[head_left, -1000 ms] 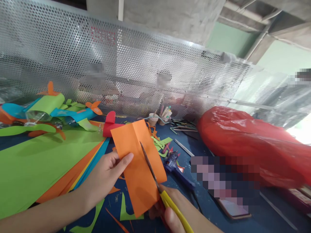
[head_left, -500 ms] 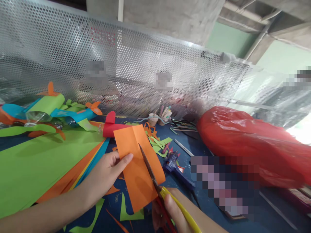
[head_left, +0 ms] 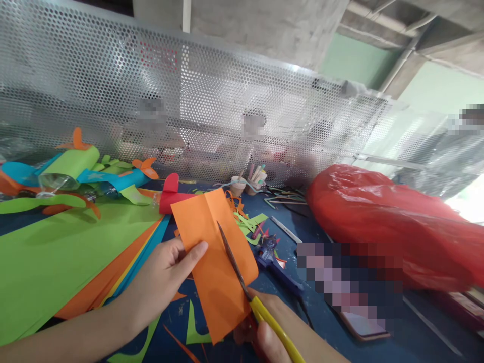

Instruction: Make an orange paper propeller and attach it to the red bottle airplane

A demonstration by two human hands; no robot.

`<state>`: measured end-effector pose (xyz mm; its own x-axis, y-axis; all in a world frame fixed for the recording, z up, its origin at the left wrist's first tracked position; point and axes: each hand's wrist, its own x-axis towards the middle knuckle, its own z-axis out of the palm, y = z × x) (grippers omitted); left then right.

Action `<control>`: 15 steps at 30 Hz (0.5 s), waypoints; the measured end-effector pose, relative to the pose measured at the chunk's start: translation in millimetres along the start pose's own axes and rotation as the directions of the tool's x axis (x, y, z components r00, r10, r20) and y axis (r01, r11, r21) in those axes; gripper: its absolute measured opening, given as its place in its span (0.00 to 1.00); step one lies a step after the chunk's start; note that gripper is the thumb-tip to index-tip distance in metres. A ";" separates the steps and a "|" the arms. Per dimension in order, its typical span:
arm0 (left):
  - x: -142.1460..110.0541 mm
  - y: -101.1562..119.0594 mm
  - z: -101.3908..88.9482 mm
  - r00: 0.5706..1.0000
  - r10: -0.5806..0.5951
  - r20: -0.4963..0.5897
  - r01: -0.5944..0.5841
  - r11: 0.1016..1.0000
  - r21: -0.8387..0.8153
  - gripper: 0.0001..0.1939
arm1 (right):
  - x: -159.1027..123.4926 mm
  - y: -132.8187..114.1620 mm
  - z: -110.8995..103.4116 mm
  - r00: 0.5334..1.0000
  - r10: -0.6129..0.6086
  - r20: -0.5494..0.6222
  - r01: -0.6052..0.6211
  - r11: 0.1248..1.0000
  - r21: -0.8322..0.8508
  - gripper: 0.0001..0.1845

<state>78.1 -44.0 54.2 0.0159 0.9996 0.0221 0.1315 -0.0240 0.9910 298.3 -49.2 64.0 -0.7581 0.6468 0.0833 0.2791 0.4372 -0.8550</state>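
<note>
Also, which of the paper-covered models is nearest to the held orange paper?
The red one, partly hidden behind the orange paper; the green one and the blue one lie farther left.

The paper (head_left: pixel 215 267) is bright orange. The scissors (head_left: pixel 278 327) are yellow on one handle and red on the other, with a dark grey blade. The table (head_left: pixel 302 222) is dark blue with little pale specks. The biggest sheet (head_left: pixel 75 252) is lime green, and orange, yellow and blue strips peek out beside it. One wrapped bottle (head_left: pixel 73 164) is green with an orange fin (head_left: pixel 77 138); another toy (head_left: pixel 93 176) is blue with pale stars. The tube (head_left: pixel 176 202) is red, the glue gun (head_left: pixel 270 254) deep blue, the big bag (head_left: pixel 378 217) shiny red. The screen (head_left: pixel 227 85) is silver, dotted with rows of round holes. The far wall (head_left: pixel 363 60) is pale green.
</note>
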 end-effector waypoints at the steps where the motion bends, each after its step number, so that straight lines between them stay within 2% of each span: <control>1: 0.0 -0.1 -0.3 1.000 0.001 -0.007 -0.001 1.000 0.015 0.19 | -0.1 -1.3 -0.3 1.000 0.002 -0.004 -0.002 1.000 0.006 0.38; 6: -2.1 2.0 -0.1 1.000 0.015 0.010 -0.015 0.998 0.060 0.20 | 1.4 -8.8 -1.8 0.999 -0.031 -0.016 0.030 1.000 -0.004 0.34; 11: -3.7 2.7 1.3 0.999 0.040 0.020 -0.041 0.995 0.091 0.20 | 5.1 -11.1 -2.7 0.999 -0.039 -0.021 0.038 0.998 -0.042 0.36; 15: -4.1 1.9 1.2 1.000 0.025 -0.014 -0.023 0.988 0.155 0.22 | 6.4 -6.7 -0.8 0.998 -0.058 -0.037 0.055 0.995 -0.078 0.36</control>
<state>79.5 -48.2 55.8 0.0050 0.9988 0.0491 0.2833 -0.0485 0.9578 292.0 -47.5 70.6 -0.7509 0.6428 0.1520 0.2818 0.5198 -0.8064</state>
